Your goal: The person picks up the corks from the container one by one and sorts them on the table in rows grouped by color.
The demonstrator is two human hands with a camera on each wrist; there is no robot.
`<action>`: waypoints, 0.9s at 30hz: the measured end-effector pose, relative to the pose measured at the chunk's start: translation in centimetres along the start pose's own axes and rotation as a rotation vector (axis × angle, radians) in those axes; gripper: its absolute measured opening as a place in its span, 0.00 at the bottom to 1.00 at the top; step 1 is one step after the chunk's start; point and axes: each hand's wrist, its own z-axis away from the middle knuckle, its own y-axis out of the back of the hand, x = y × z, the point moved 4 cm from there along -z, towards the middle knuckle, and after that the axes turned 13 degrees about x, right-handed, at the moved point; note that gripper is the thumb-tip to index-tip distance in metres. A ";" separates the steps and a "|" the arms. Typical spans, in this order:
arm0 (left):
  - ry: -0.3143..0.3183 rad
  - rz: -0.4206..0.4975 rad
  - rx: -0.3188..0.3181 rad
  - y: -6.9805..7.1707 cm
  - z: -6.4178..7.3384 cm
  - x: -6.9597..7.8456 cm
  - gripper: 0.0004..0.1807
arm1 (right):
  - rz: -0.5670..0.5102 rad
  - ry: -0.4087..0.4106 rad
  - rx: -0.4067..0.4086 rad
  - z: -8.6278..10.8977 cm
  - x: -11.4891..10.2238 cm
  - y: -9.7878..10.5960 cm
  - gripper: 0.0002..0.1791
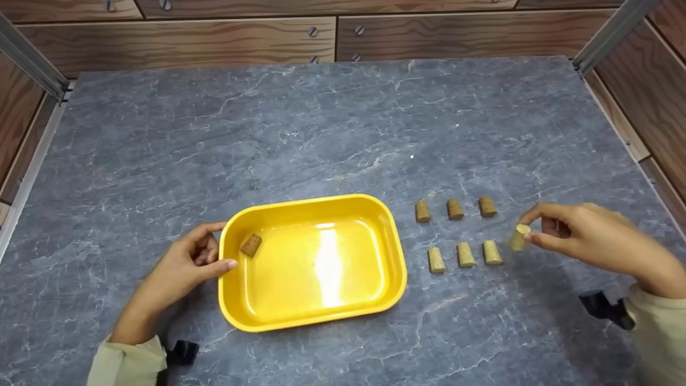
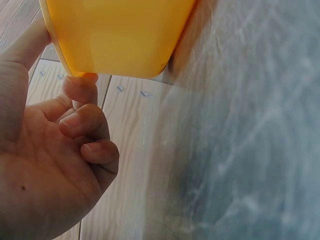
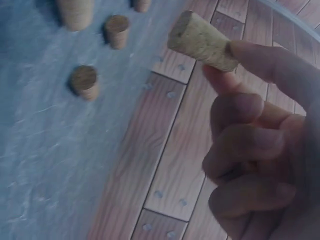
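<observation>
A light cork stopper (image 3: pixel 202 41) is pinched between the thumb and forefinger of my right hand (image 1: pixel 595 244), just right of the stoppers on the table. My left hand (image 1: pixel 179 268) grips the left rim of a yellow tray (image 1: pixel 316 319), thumb over the edge. Its other fingers curl beneath the rim in the left wrist view. Inside the tray, near its left wall, lies one brown cork stopper (image 1: pixel 251 245). Right of the tray stand two rows: three darker stoppers (image 1: pixel 455 209) behind, three lighter stoppers (image 1: pixel 465 254) in front.
Everything rests on a grey marbled tabletop (image 1: pixel 343 128). Wood-patterned panels (image 1: pixel 177 45) border it at the back and both sides. Metal posts (image 1: pixel 616 35) rise at the back corners. A dark wrist strap piece (image 1: pixel 182 353) sits by the left sleeve.
</observation>
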 end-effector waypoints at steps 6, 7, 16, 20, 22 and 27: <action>0.000 -0.006 0.002 0.1 0.0 0.0 0.29 | -0.020 -0.069 -0.107 0.5 1.8 -1.7 0.11; 0.001 -0.005 0.001 0.1 0.0 0.0 0.29 | -0.025 -0.075 -0.119 0.6 2.0 -2.0 0.11; -0.020 -0.010 0.013 0.0 0.1 0.1 0.28 | -0.090 -0.096 -0.149 1.1 3.0 -3.7 0.12; -0.042 -0.006 0.020 0.0 0.1 0.1 0.27 | -0.089 -0.137 -0.165 1.1 3.4 -4.1 0.13; -0.047 -0.002 0.020 0.0 0.1 0.1 0.27 | -0.091 -0.150 -0.168 0.9 3.6 -4.3 0.13; -0.042 0.002 0.020 0.0 0.1 0.1 0.28 | -0.111 -0.164 -0.148 0.6 4.1 -4.7 0.16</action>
